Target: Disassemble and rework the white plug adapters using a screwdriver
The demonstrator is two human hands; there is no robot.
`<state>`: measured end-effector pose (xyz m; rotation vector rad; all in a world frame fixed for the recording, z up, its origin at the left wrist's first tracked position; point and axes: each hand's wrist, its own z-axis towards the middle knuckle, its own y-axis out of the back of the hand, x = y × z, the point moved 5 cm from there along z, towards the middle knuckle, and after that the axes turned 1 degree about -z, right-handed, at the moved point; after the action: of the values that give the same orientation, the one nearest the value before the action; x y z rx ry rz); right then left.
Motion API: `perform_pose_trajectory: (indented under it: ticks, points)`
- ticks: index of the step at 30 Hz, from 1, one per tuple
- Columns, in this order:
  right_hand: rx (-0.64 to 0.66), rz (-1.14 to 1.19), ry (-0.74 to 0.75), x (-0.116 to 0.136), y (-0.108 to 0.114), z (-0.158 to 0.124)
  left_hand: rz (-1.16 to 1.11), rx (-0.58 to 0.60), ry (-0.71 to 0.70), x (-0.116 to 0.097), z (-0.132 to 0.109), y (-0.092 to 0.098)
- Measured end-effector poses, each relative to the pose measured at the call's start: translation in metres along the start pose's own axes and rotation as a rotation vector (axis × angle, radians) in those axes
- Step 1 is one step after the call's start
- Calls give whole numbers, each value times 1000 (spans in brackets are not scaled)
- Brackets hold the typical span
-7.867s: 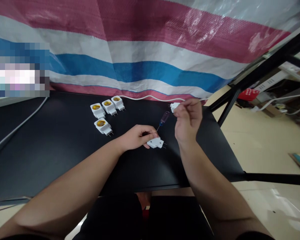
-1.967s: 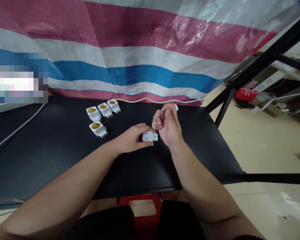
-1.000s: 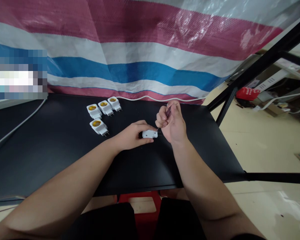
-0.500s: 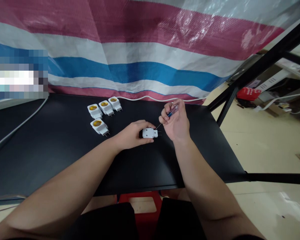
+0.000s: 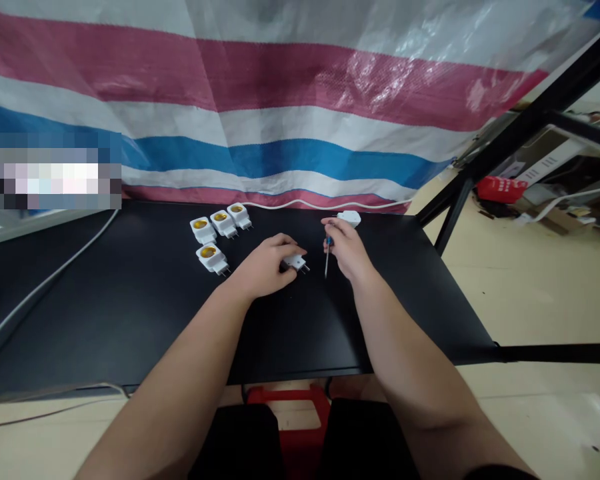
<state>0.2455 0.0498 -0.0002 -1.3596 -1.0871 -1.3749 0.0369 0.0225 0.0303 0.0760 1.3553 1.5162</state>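
Observation:
My left hand [image 5: 266, 268] is closed around a white plug-in lamp socket [image 5: 296, 262], its two metal prongs pointing right. The fingers cover most of its body, and it rests at or near the black tabletop. To the right, my right hand [image 5: 349, 248] grips a small screwdriver [image 5: 327, 262] with a blue handle. Its shaft points down, apart from the socket. Just behind that hand sits another white piece [image 5: 351, 217], partly hidden by the fingers.
Several white lamp sockets with gold-coloured threads [image 5: 213, 259] lie left of my left hand. A white cable [image 5: 300, 203] runs along the back edge by a striped plastic sheet [image 5: 280, 157]. Another cable [image 5: 50, 282] crosses the left side of the black table [image 5: 180, 333]. Black frame bars [image 5: 447, 213] stand at right.
The screwdriver has come away from the lamp socket and now points downward. The socket has turned in my left hand. A white piece now shows behind my right hand.

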Motion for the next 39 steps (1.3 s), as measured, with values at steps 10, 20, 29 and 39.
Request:
perform_pose_trajectory:
  ticks: [10, 20, 29, 39]
  points:
    - [82, -871, 179, -2, -17, -8, -25, -40, -35, 0, -2, -14]
    - [186, -859, 213, -3, -21, -8, -217, -27, 12, 22, -3, -3]
    - [389, -488, 367, 7, -28, -17, -202, -119, 58, 14, -6, 3]
    - [519, -539, 575, 22, -37, -34, -387, -138, 155, 34, -7, -4]
